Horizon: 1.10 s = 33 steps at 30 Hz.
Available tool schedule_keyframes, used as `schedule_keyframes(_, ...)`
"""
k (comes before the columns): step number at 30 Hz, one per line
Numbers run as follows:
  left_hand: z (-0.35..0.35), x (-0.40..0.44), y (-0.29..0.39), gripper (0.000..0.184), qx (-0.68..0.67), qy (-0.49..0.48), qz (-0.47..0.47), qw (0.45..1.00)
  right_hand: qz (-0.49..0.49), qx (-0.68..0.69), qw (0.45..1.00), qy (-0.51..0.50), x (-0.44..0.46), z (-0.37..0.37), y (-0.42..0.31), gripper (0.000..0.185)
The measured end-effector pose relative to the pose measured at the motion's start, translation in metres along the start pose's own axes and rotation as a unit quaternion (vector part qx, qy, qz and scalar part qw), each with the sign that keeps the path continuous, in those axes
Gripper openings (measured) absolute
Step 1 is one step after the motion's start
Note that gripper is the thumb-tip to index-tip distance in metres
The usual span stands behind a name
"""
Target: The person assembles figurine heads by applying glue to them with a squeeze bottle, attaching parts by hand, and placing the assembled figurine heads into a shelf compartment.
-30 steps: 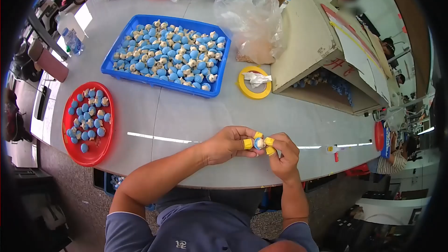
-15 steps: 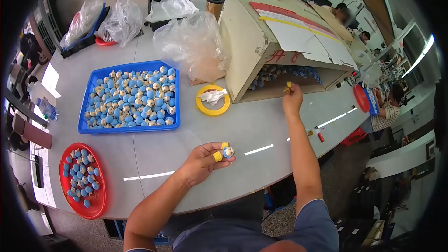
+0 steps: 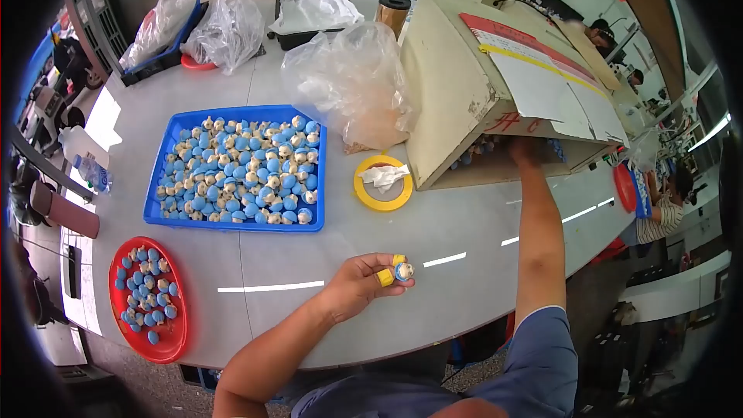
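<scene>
My left hand (image 3: 360, 288) is over the near part of the table, yellow wraps on its fingertips. It pinches a small doll head (image 3: 404, 271), cream-faced with a blue cap. My right hand (image 3: 526, 152) reaches through the opening of a beige metal box (image 3: 449, 101). Shadow and the box's top edge hide its fingers. Around that hand, inside the box, lie many blue and cream pieces (image 3: 478, 151).
Similar doll heads fill a blue tray (image 3: 232, 227), and more lie on a red oval plate (image 3: 179, 317). A yellow tape roll (image 3: 377, 203) with crumpled tissue lies before the box. Plastic bags (image 3: 340, 77) stand behind. Other people sit farther off at right.
My right hand has gone from the box's front opening deeper inside. The left hand keeps its hold on the doll head. The whole view has shifted slightly.
</scene>
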<state>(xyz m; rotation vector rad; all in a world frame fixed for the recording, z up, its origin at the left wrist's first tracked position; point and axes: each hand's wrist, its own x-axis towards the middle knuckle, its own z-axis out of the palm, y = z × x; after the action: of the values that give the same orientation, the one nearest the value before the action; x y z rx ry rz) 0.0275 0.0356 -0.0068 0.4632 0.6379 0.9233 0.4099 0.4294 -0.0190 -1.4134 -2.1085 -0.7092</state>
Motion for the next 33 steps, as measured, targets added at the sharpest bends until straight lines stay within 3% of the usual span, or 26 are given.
schedule_keyframes(2,0.002,0.000,0.002,0.030,0.006,0.004,-0.001,1.000,-0.027,-0.030,0.999,0.027,-0.001,0.003,0.004,0.045)
schedule_keyframes(8,0.002,-0.001,-0.002,0.029,-0.001,0.001,0.014,1.000,0.182,0.064,0.981,-0.025,-0.030,-0.015,-0.023,0.034)
schedule_keyframes(9,0.003,-0.001,-0.002,0.028,-0.005,0.008,0.016,1.000,0.268,0.240,0.932,-0.050,-0.038,-0.028,-0.037,0.032)
schedule_keyframes(10,0.003,-0.002,-0.002,0.028,0.000,0.002,0.019,1.000,0.342,0.407,0.844,-0.075,-0.047,-0.051,-0.058,0.029)
schedule_keyframes(11,0.003,-0.001,-0.002,0.029,0.004,-0.002,0.023,1.000,0.401,0.557,0.721,-0.099,-0.056,-0.077,-0.081,0.027)
schedule_keyframes(13,0.002,-0.002,-0.001,0.030,0.006,-0.006,0.030,1.000,0.348,0.691,0.611,-0.168,-0.083,-0.137,-0.127,0.024)
schedule_keyframes(18,0.000,-0.004,-0.002,0.031,0.003,-0.004,0.040,0.999,0.255,0.679,0.613,-0.314,-0.140,-0.221,-0.197,0.023)
schedule_keyframes(21,-0.003,-0.006,-0.003,0.031,-0.002,-0.012,0.056,0.998,0.185,0.630,0.670,-0.346,-0.162,-0.227,-0.217,0.023)
schedule_keyframes(22,-0.003,-0.007,-0.002,0.031,-0.004,-0.010,0.059,0.998,0.106,0.573,0.751,-0.311,-0.167,-0.223,-0.223,0.025)
schedule_keyframes(25,-0.004,-0.010,0.000,0.031,-0.008,-0.006,0.068,0.998,0.029,0.456,0.835,-0.308,-0.159,-0.239,-0.232,0.030)
schedule_keyframes(28,-0.002,-0.011,0.002,0.030,-0.010,-0.004,0.069,0.998,-0.074,0.389,0.875,-0.279,-0.150,-0.251,-0.237,0.031)
schedule_keyframes(33,-0.004,-0.008,0.000,0.030,-0.012,-0.008,0.064,0.998,-0.157,0.345,0.891,-0.251,-0.144,-0.250,-0.229,0.030)
